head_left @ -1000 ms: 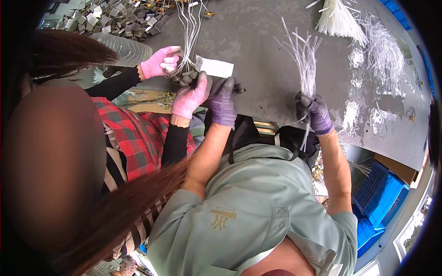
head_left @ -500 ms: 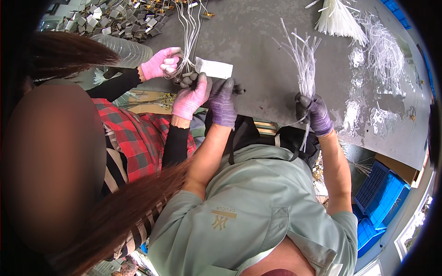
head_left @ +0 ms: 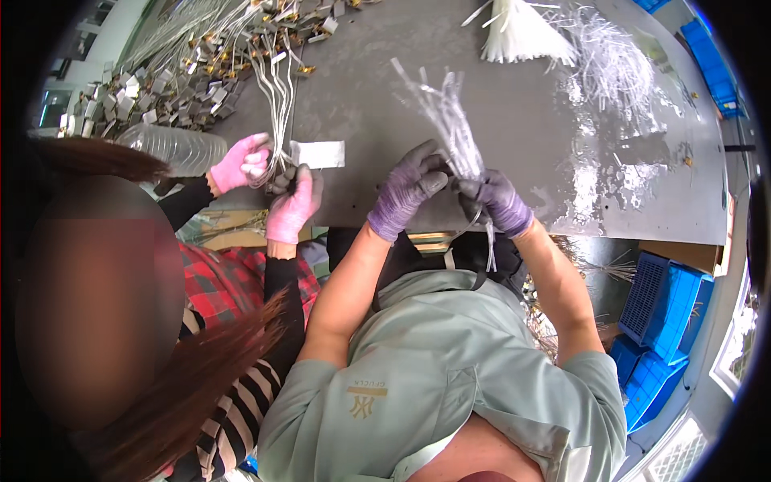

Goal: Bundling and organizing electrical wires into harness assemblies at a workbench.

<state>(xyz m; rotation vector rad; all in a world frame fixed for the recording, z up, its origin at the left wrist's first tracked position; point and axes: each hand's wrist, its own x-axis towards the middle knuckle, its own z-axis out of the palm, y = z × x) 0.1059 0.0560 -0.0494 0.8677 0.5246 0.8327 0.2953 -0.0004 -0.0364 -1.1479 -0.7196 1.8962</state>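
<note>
A bundle of thin, clear plastic strips (head_left: 456,132) stands over the table's near edge, its upper ends fanned out and its lower ends hanging below. My right hand (head_left: 499,201), in a purple and grey glove, is closed round the lower part of it. Close to the bundle's left side is my left hand (head_left: 409,191), gloved alike, its thumb and fingers curved but apart, with nothing seen in it. A white rectangular tag (head_left: 318,154) lies further left, beside a co-worker's pink-gloved hands (head_left: 294,205), which hold several pale wires (head_left: 278,100).
A heap of small metal pieces (head_left: 128,100) with wires covers the far left, near a clear plastic bottle (head_left: 181,150). White strips (head_left: 526,36) and loose clear strips (head_left: 614,68) lie on the far right of the grey table (head_left: 361,88). Blue crates (head_left: 662,309) stand below right.
My left hand has left the white tag beside the co-worker's hands and come right to the bundle. The bundle now leans left. The whole view has shifted.
</note>
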